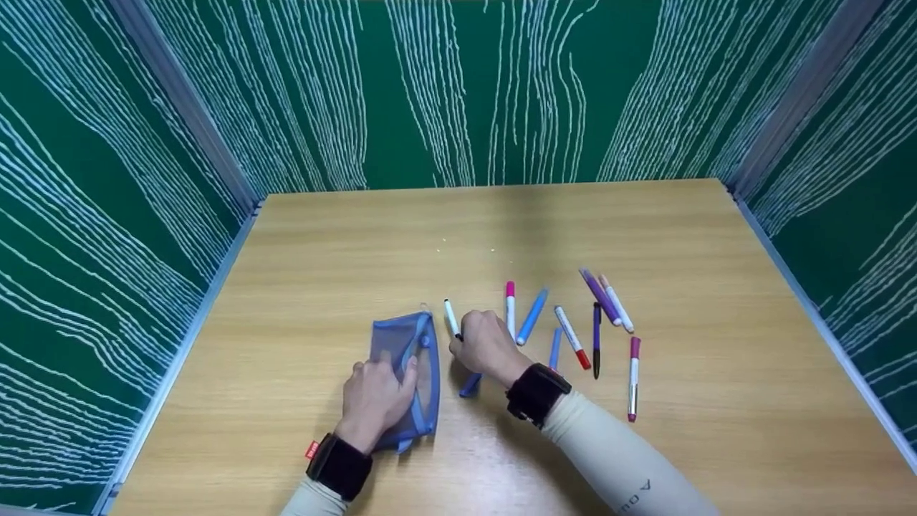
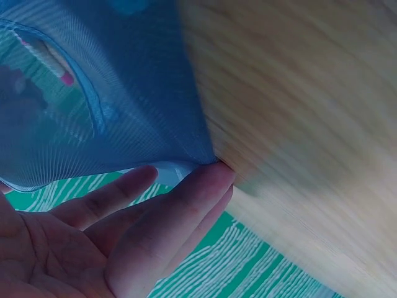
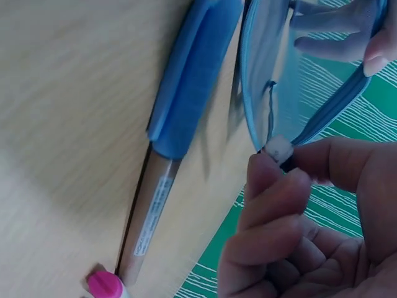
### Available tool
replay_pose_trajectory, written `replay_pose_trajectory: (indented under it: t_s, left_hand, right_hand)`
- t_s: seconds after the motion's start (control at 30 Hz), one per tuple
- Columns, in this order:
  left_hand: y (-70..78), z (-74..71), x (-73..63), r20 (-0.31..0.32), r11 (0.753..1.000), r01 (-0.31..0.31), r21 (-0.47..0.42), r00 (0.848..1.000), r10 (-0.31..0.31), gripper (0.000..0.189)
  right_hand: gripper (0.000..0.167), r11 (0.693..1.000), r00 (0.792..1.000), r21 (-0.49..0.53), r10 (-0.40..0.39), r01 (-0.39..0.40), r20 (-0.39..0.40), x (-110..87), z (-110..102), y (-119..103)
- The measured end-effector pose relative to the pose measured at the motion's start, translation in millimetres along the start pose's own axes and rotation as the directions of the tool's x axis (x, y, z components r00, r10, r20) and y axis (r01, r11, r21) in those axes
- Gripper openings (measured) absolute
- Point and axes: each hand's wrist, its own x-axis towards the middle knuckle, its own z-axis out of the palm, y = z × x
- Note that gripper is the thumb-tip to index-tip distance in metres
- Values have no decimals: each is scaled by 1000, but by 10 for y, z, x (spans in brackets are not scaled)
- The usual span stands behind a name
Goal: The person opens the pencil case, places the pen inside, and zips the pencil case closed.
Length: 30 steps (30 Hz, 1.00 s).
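Note:
A blue mesh pencil case (image 1: 397, 337) lies on the table with its zip side open. My left hand (image 1: 376, 398) holds it by the opening, the thumb at the zip edge and fingers behind the mesh, as the right wrist view shows. Just right of the case, my right hand (image 1: 488, 347) pinches a slim white marker (image 1: 450, 317) near its black end. In the right wrist view a pale end of that marker (image 3: 279, 149) shows between thumb and fingertips, close to the case opening. Part of the marker is hidden by the fingers.
A blue-capped pen (image 3: 198, 81) lies beside the right hand. To the right are a pink-capped marker (image 1: 510, 308), a blue marker (image 1: 532, 317), a red-capped marker (image 1: 572, 337), a dark pen (image 1: 597, 340), a purple marker (image 1: 600, 297) and others. Green-and-white walls surround the wooden table (image 1: 322, 251).

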Motion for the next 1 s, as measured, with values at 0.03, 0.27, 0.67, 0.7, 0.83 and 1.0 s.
replay_pose_trajectory:
  t_s: [0.03,0.27,0.67,0.7,0.83,1.0]
  left_hand:
    - [-7,-7,-3,-1,1000,2,-1,1000,-2,61]
    - [-25,-36,-14,-10,1000,2,-4,1000,-2,60]
    - [-12,-16,-9,-76,999,-15,-30,997,13,55]
    - [-12,-15,-8,-76,999,-14,-30,997,12,55]
    - [-9,-16,-4,-63,1000,-4,-28,998,2,55]
    - [-3,-21,2,-46,1000,1,-30,999,-3,54]
  right_hand:
    - [34,1000,1000,14,0,0,6,-16,-1,-8]
    - [22,989,998,146,2,-10,57,-119,20,-39]
    - [22,956,995,291,0,-30,102,-292,161,-166]
    - [22,949,993,313,5,-42,117,-297,186,-184]
    - [22,911,980,396,34,-110,194,-304,293,-271]
    - [19,926,972,361,24,-109,233,-291,428,-345]
